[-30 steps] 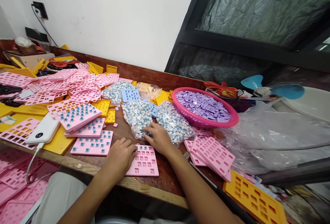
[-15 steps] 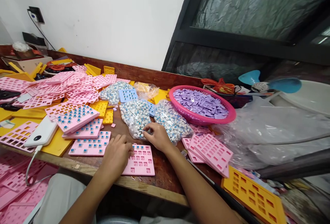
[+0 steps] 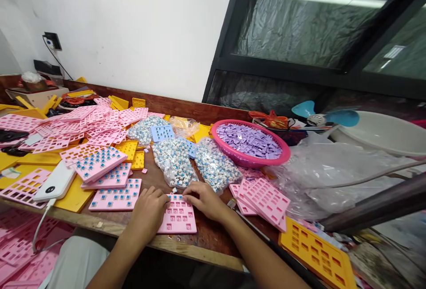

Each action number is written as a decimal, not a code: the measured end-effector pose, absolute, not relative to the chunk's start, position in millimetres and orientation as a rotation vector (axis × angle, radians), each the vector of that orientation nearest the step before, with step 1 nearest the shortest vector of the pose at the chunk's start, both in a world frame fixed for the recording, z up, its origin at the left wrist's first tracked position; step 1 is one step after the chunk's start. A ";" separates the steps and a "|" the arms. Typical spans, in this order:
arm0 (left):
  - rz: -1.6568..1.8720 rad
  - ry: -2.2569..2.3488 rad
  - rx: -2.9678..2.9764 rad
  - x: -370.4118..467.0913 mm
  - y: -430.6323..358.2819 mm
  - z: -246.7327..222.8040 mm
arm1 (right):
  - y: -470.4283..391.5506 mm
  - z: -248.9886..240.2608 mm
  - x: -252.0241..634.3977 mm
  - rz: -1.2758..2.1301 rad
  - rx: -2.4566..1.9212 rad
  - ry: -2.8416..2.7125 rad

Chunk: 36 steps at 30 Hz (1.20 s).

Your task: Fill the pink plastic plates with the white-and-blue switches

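Observation:
A pink plate (image 3: pixel 179 224) with square holes lies at the table's front edge, with a few blue switches along its top row. My left hand (image 3: pixel 148 209) rests over its left side, fingers curled at the upper left corner. At the upper right corner is my right hand (image 3: pixel 203 200), thumb and forefinger together at the top row; what they pinch is too small to make out. Just above the plate lies one loose switch (image 3: pixel 175 190). Behind it are clear bags of blue and white switches (image 3: pixel 173 158).
Pink plates filled with switches (image 3: pixel 116 196) and a white power bank (image 3: pixel 55 182) lie to the left. A pink basket (image 3: pixel 282 158) of purple pieces stands at the back right. More pink plates (image 3: pixel 266 200) and a yellow plate (image 3: pixel 317 253) lie to the right.
My right hand has moved from the bag of switches down to the plate's upper right corner. A loose switch now shows above the plate. The camera view has shifted slightly.

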<state>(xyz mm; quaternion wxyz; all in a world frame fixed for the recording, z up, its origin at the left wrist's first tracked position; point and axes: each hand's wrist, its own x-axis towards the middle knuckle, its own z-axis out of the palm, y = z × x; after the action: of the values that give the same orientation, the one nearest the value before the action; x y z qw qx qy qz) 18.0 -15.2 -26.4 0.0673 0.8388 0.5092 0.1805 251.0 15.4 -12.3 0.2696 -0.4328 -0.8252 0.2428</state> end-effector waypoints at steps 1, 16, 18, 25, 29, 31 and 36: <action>0.566 1.518 2.509 16.9 -15.0 -25.9 | 14.3 -15.8 250.9 0.641 -1.167 -2.194; 0.469 1.451 2.678 22.0 1.3 11.3 | 29.8 -28.7 253.4 0.440 -1.196 -2.083; 0.474 1.481 2.645 31.5 28.0 23.7 | 29.6 -29.1 246.0 0.443 -1.205 -2.086; 0.144 1.351 2.628 62.7 104.3 13.7 | 28.3 -29.8 223.4 0.468 -1.394 -2.101; 0.125 1.335 2.612 53.5 106.6 -1.8 | 33.3 -22.7 217.7 0.466 -1.531 -2.190; 0.145 1.324 2.618 46.2 103.4 -3.7 | 37.0 -17.3 212.6 0.431 -1.603 -2.234; 0.162 1.220 2.633 31.5 102.5 0.1 | 46.7 -6.0 202.0 0.422 -1.673 -2.322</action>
<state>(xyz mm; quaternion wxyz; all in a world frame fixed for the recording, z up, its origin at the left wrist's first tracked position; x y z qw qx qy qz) 31.5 102.5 0.1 0.1170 0.8997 0.4169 0.0554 202.0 46.7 -6.0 0.1242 -0.5738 -0.7965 0.1447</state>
